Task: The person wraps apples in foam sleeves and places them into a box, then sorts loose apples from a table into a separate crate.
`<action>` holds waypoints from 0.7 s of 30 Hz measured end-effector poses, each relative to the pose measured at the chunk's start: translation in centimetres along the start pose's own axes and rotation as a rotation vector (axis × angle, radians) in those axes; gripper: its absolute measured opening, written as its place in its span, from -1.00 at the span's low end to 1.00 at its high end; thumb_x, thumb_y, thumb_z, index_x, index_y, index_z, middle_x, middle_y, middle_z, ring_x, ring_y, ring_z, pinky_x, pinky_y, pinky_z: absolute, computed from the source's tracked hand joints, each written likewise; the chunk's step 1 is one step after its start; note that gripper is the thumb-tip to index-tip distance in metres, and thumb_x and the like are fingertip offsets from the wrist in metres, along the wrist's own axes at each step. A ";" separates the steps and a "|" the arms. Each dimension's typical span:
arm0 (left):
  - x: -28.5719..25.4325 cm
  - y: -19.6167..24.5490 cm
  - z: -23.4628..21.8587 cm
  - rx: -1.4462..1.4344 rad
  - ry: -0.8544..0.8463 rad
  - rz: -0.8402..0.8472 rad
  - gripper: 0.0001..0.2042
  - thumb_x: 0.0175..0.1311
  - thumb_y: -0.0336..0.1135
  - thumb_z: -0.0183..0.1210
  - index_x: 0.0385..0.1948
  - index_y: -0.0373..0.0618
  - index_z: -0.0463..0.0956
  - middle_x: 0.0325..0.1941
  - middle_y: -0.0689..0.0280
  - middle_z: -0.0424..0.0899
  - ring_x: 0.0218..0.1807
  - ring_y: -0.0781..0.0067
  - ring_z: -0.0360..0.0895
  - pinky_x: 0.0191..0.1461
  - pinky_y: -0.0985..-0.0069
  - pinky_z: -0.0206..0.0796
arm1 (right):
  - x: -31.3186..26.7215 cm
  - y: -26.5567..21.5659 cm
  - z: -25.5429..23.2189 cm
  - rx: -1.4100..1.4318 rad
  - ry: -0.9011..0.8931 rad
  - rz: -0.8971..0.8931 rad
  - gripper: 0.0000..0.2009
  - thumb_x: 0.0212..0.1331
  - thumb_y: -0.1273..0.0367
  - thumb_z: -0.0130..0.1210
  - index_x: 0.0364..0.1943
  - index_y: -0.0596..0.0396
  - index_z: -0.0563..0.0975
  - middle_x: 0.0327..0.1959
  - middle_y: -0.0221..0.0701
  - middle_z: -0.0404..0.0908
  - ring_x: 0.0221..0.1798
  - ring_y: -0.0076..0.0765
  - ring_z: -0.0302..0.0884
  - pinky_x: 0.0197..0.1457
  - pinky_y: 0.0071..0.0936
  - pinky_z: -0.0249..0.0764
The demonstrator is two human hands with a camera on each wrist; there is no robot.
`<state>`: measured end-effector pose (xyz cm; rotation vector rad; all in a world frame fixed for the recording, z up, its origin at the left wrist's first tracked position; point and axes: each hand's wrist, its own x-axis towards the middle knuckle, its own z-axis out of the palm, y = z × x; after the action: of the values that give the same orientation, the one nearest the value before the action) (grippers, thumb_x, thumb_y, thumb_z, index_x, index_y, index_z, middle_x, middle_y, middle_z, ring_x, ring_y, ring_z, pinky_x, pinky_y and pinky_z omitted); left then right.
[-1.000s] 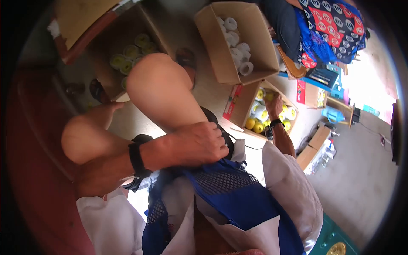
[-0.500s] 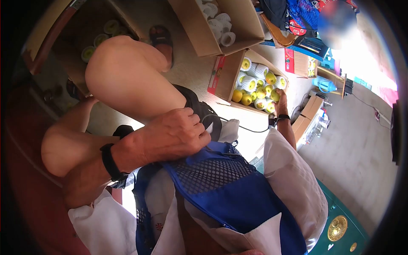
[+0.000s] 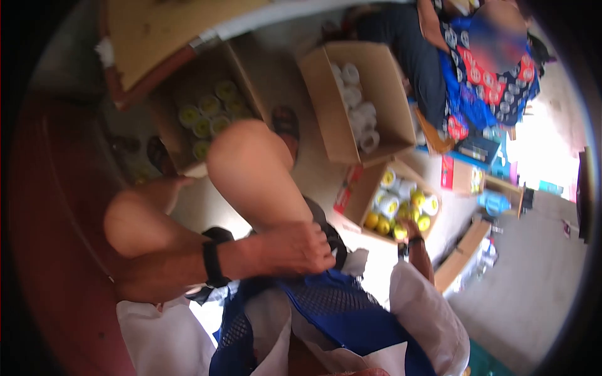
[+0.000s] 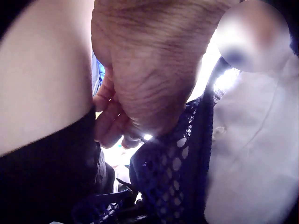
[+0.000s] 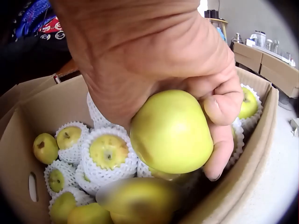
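My right hand point(image 3: 411, 230) is at the near side of a cardboard box of apples point(image 3: 357, 203). In the right wrist view, its fingers curl round a bare yellow-green apple point(image 5: 170, 133), above the other fruit. Some apples below sit in white foam nets point(image 5: 108, 154); others are bare, such as a brown-marked apple point(image 5: 45, 148) by the wall. My left hand point(image 3: 295, 247) rests at the top of my thigh, beside the blue mesh vest point(image 3: 332, 301). In the left wrist view its fingers point(image 4: 110, 126) hang loosely curled, holding nothing.
A larger carton point(image 3: 316, 81) with white foam nets stands behind the apple box. Another carton point(image 3: 248, 78) with netted apples lies beyond my knees. A seated person point(image 3: 433, 81) is at the upper right. Low cardboard boxes point(image 3: 464, 257) stand to the right.
The head view has swung about, shifting the boxes in the picture. My right hand has drawn from the middle of the apple box to its near side. My left hand stays by my thigh.
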<state>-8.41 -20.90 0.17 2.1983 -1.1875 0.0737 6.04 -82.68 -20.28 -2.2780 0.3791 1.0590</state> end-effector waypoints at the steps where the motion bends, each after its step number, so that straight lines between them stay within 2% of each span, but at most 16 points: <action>1: -0.1 -0.1 0.2 0.005 0.033 0.005 -0.92 0.18 -0.31 0.14 -0.45 -0.06 0.49 -0.50 0.36 0.59 -0.33 0.38 0.65 -0.22 0.42 0.41 | -1.4 -1.9 0.7 0.261 0.053 0.128 -0.41 0.08 0.25 0.44 0.25 -0.06 0.52 0.14 -0.40 0.61 0.15 -0.14 0.59 -0.06 0.09 0.74; 2: -0.1 -0.2 0.5 0.003 0.067 0.012 -0.91 0.18 -0.30 0.13 -0.43 -0.07 0.47 -0.51 0.38 0.55 -0.35 0.40 0.63 -0.25 0.42 0.39 | -2.4 -3.5 1.2 0.426 0.103 0.198 -0.42 0.08 0.25 0.44 0.24 -0.06 0.53 0.12 -0.39 0.61 0.12 -0.14 0.60 -0.09 0.09 0.75; 4: -0.1 -0.1 0.8 0.021 0.053 0.023 -0.92 0.20 -0.31 0.13 -0.40 -0.08 0.48 -0.50 0.38 0.56 -0.35 0.40 0.64 -0.24 0.42 0.39 | -4.0 -7.0 1.9 0.452 0.185 0.235 -0.44 0.09 0.26 0.44 0.21 -0.05 0.53 0.08 -0.37 0.62 0.08 -0.14 0.61 -0.13 0.07 0.76; 6: -0.2 -0.1 0.9 0.021 0.042 0.032 -0.92 0.21 -0.32 0.13 -0.38 -0.08 0.50 -0.49 0.37 0.57 -0.35 0.39 0.64 -0.24 0.42 0.40 | -4.8 -11.6 2.0 0.087 0.303 0.195 -0.48 0.14 0.19 0.39 0.15 -0.01 0.45 -0.10 -0.30 0.63 -0.08 -0.11 0.66 -0.28 -0.04 0.73; 8: -0.2 0.1 1.2 0.007 0.040 0.036 -0.92 0.21 -0.32 0.14 -0.36 -0.09 0.52 -0.49 0.37 0.58 -0.35 0.38 0.64 -0.23 0.42 0.40 | -3.7 -12.9 1.3 0.229 0.220 -0.043 -0.51 0.16 0.19 0.38 0.13 -0.01 0.46 -0.15 -0.37 0.62 -0.16 -0.25 0.64 -0.40 -0.17 0.69; 9: -0.3 0.2 1.5 0.016 0.043 0.037 -0.92 0.20 -0.33 0.15 -0.35 -0.08 0.53 -0.49 0.38 0.58 -0.33 0.37 0.65 -0.22 0.42 0.41 | -5.9 -18.5 2.1 0.272 0.161 -0.080 -0.53 0.22 0.20 0.35 0.15 0.01 0.48 -0.12 -0.40 0.61 -0.15 -0.39 0.62 -0.35 -0.26 0.66; 10: -0.3 0.2 1.6 0.007 0.043 0.036 -0.92 0.20 -0.33 0.15 -0.35 -0.08 0.53 -0.49 0.37 0.58 -0.33 0.37 0.65 -0.21 0.42 0.41 | -6.0 -21.2 2.6 0.270 0.119 -0.269 -0.55 0.30 0.21 0.29 0.21 0.01 0.49 -0.10 -0.47 0.61 -0.13 -0.49 0.58 -0.20 -0.39 0.61; 12: -0.3 0.2 1.4 -0.014 0.040 0.038 -0.92 0.20 -0.33 0.15 -0.34 -0.07 0.53 -0.48 0.37 0.58 -0.31 0.37 0.65 -0.21 0.42 0.41 | -6.8 -29.2 4.7 0.417 -0.023 -0.426 -0.58 0.39 0.18 0.23 0.23 0.00 0.47 -0.16 -0.54 0.57 -0.23 -0.58 0.52 -0.12 -0.51 0.54; 14: -0.3 0.0 0.7 -0.026 0.061 0.032 -0.92 0.19 -0.33 0.15 -0.35 -0.07 0.53 -0.48 0.36 0.58 -0.30 0.37 0.64 -0.20 0.41 0.41 | -5.5 -35.7 6.3 0.455 -0.071 -0.529 -0.54 0.39 0.20 0.25 0.30 -0.01 0.48 -0.01 -0.56 0.57 -0.06 -0.57 0.52 -0.04 -0.47 0.55; 16: -0.4 -0.3 0.2 -0.017 0.093 0.017 -0.92 0.18 -0.33 0.15 -0.35 -0.07 0.53 -0.47 0.35 0.57 -0.30 0.36 0.62 -0.20 0.41 0.41 | -4.3 -42.9 7.9 0.558 -0.157 -0.526 -0.52 0.40 0.18 0.25 0.32 -0.03 0.46 -0.01 -0.56 0.56 -0.05 -0.56 0.54 -0.03 -0.48 0.55; 18: -0.1 -0.9 -0.3 0.008 0.124 0.018 -0.92 0.16 -0.33 0.15 -0.36 -0.07 0.52 -0.46 0.35 0.56 -0.31 0.36 0.61 -0.20 0.42 0.41 | -3.5 -49.7 9.0 0.551 -0.194 -0.620 -0.51 0.40 0.16 0.25 0.33 -0.05 0.44 -0.03 -0.54 0.57 -0.05 -0.53 0.57 -0.09 -0.44 0.61; 20: 0.1 -1.6 -1.5 0.048 0.162 -0.014 -0.92 0.14 -0.34 0.15 -0.37 -0.07 0.51 -0.46 0.35 0.56 -0.32 0.36 0.59 -0.20 0.43 0.41 | -2.3 -56.1 9.7 0.629 -0.278 -0.706 -0.53 0.40 0.16 0.25 0.31 -0.07 0.44 0.00 -0.51 0.58 -0.05 -0.51 0.61 -0.18 -0.41 0.67; 21: 0.2 -1.7 -2.2 0.063 0.183 -0.035 -0.91 0.13 -0.34 0.15 -0.37 -0.07 0.50 -0.46 0.35 0.55 -0.33 0.37 0.59 -0.20 0.43 0.41 | -1.2 -59.0 9.8 0.626 -0.281 -0.755 -0.55 0.39 0.14 0.25 0.27 -0.07 0.44 -0.04 -0.48 0.60 -0.10 -0.47 0.65 -0.27 -0.40 0.67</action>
<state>-6.51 -19.18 1.12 2.2127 -1.0578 0.2943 27.69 -30.29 -1.10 -1.4757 -0.2374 0.7028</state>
